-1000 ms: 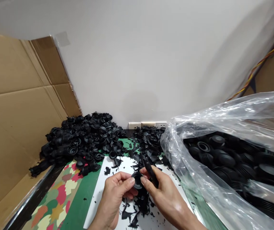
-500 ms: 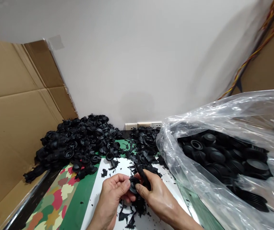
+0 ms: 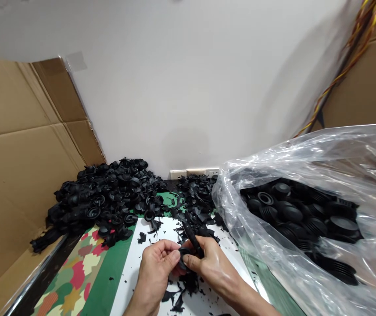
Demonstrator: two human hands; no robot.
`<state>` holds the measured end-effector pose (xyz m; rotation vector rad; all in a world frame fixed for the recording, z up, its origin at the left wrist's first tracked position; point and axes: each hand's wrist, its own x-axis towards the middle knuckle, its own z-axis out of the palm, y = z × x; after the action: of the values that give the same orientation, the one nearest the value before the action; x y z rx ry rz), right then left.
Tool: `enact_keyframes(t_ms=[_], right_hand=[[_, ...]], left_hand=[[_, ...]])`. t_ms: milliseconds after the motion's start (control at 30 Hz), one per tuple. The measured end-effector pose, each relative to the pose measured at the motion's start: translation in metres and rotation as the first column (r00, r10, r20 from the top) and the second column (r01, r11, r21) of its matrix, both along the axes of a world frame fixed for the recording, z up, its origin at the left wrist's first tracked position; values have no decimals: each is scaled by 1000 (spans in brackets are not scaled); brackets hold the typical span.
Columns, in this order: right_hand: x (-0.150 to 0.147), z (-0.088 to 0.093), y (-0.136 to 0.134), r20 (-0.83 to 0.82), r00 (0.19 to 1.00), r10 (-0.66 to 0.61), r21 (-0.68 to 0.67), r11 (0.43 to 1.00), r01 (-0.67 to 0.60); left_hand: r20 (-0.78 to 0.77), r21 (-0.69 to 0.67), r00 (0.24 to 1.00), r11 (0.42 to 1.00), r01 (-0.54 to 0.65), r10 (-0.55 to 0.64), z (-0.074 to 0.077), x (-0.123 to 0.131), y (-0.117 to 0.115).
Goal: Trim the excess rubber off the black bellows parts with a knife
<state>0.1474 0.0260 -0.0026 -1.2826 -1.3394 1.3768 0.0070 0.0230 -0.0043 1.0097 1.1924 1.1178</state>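
Note:
Between my two hands is a round black rubber part (image 3: 184,256) with a raised rim. My left hand (image 3: 155,268) pinches its left edge with thumb and fingers. My right hand (image 3: 214,267) is closed around a dark, slim, pen-like tool (image 3: 192,237) that slants up and left, and its thumb presses against the right side of the part. The tool's working end is hidden, so I cannot tell its kind. Below the hands, torn black rubber scraps (image 3: 191,281) lie on a white sheet (image 3: 129,281).
Ribbed black rubber parts are heaped (image 3: 109,193) at the left by a cardboard box (image 3: 26,175). A pile of black scraps (image 3: 197,193) sits by the wall sockets (image 3: 196,173). At the right, a clear plastic bag (image 3: 230,197) gapes around more rubber parts (image 3: 291,213).
The rubber part has tilted slightly between my hands, and my right thumb has shifted a little left on it. The whole view has moved slightly. Both grips persist.

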Motion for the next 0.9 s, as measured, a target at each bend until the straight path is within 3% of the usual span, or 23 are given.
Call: enact_keyframes(t_ms=[367,600,900], right_hand=[[-4,-7,3,-147,984,-99,-207,976,68],[-6,-11,6,-224,972,-73,-271,963,10],[-15,-11,0,-336,919,-207,-340,936,87]], left_hand=[[23,-44,999,999,-25,26,-4,2,1],[46,-62,999,998,-11,13,-5,1,1],[-130,114,991,993,-20,34,5,4,-1]])
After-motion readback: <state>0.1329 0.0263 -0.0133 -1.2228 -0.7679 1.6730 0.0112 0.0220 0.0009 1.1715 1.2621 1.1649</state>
